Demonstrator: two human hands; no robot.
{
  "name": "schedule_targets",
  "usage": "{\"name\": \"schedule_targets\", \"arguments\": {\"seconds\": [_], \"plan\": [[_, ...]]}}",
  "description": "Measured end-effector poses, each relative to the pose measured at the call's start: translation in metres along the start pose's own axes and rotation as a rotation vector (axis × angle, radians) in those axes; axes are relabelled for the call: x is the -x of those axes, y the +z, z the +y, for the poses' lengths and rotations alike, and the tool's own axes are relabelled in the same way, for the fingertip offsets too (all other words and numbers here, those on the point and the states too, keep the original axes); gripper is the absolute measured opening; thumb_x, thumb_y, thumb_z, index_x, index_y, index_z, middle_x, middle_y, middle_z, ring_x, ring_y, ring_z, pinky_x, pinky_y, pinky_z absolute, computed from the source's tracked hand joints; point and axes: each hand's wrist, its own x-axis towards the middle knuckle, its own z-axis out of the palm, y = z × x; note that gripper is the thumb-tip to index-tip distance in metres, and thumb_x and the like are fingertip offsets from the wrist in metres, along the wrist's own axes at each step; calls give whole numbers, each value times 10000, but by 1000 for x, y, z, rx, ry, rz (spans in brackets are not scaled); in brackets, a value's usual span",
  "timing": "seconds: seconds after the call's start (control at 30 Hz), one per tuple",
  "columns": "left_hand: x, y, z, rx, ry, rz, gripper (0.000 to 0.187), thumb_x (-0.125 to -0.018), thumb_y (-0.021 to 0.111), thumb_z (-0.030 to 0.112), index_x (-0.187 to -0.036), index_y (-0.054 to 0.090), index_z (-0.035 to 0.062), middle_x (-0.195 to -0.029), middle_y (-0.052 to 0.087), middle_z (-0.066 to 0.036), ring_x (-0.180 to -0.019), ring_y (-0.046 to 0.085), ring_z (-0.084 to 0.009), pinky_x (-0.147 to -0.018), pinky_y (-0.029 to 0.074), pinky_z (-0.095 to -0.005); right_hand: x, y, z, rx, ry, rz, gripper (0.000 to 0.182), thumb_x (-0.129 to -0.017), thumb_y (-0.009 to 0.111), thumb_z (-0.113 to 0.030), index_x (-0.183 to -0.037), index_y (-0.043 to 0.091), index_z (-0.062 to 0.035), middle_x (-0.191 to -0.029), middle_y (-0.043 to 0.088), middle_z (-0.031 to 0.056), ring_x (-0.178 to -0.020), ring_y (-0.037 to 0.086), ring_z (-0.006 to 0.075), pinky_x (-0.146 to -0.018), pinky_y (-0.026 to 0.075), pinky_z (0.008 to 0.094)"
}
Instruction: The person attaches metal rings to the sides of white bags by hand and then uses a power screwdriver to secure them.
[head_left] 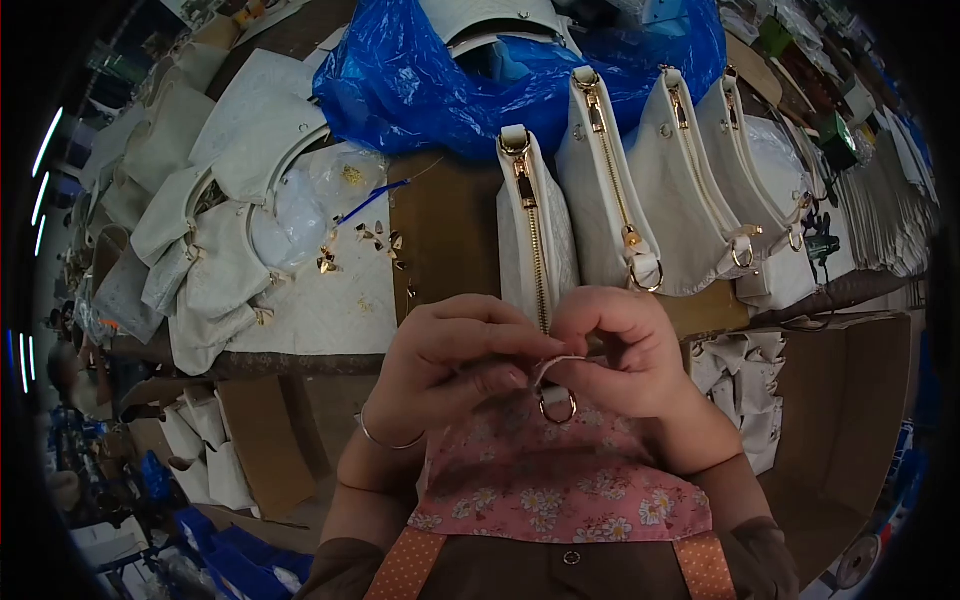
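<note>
Fingers, right: our right hand [635, 350] pinches a white tab [566, 358] between thumb and forefinger.
Fingers, left: our left hand [450, 350] curls with its fingertips at the same tab; we cannot tell whether they close on it.
White tab: between our hands, above our floral apron [560, 510], with a gold ring [574, 408] just below it.
Nearest bag: a white bag [563, 225] stands beyond our hands, its gold zipper running toward us.
Bag row: we see three more white bags [600, 200] to its right.
Worktop [300, 366]: gold fittings [326, 263] lie loose at left.
Behind: blue plastic [390, 100] wraps another bag [490, 15].
</note>
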Motion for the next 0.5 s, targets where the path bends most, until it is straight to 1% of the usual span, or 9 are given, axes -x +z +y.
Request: {"name": "schedule_targets", "arguments": {"seconds": [0.1,0.17,0.23,0.3,0.33,0.37,0.4,0.47,0.5], "plan": [[-1,-1,-1,34,-68,-25,244,-683,754,73,-906,690,-2,-851,597,-83,-701,571,-114,-582,416,-191,0,-2,2,16,-32,-9,114,-687,691,-5,-767,612,-22,-730,598,32,-614,518,99,-545,403,227],[-4,2,1,-77,-1,20,203,-705,712,-29,-902,694,20,-827,621,-73,-746,622,-147,-643,495,-237,-2,-2,3,44,-56,7,124,-682,690,-2,-784,621,-18,-734,601,38,-618,528,108,-553,415,232],[-4,5,5,-144,16,48,171,-720,702,-39,-882,682,12,-823,622,-69,-737,620,-135,-636,495,-227,-3,-2,3,72,-83,20,138,-678,689,2,-801,629,-15,-738,604,43,-621,538,118,-561,427,236],[-2,9,6,-212,34,77,140,-735,691,-49,-863,670,4,-820,623,-65,-728,618,-122,-629,495,-217,-5,-3,0,151,-138,-6,150,-672,704,-16,-807,637,-21,-743,607,64,-631,564,156,-570,447,254],[0,12,6,-54,-59,146,112,-756,683,-38,-857,651,-5,-814,623,-59,-727,614,-110,-623,494,-212,-7,-3,-4,150,-139,-3,150,-672,704,-16,-807,637,-21,-743,607,64,-631,564,156,-570,447,254],[2,14,6,106,-153,215,88,-776,675,-28,-851,632,-13,-808,622,-53,-726,609,-97,-617,494,-206,-8,-2,-10,184,-149,-10,144,-676,708,-27,-802,637,-23,-740,605,73,-633,572,177,-566,452,264],[3,16,6,107,-157,214,88,-776,675,-28,-851,632,-13,-808,622,-53,-726,609,-97,-617,494,-206,-8,-1,-12,217,-158,-16,139,-680,712,-38,-797,638,-25,-738,604,81,-635,580,197,-561,458,275],[4,18,8,227,-278,257,87,-797,661,-21,-862,604,-26,-804,620,-53,-743,603,-83,-628,489,-197,-8,2,-11,247,-158,3,140,-680,715,-44,-794,637,-25,-734,603,86,-634,583,207,-550,456,282],[5,18,8,227,-279,253,87,-797,661,-21,-862,604,-26,-804,620,-53,-743,603,-83,-628,489,-197,-8,2,-11,277,-163,20,141,-681,719,-49,-792,636,-24,-730,602,90,-634,586,217,-540,455,290]]}}
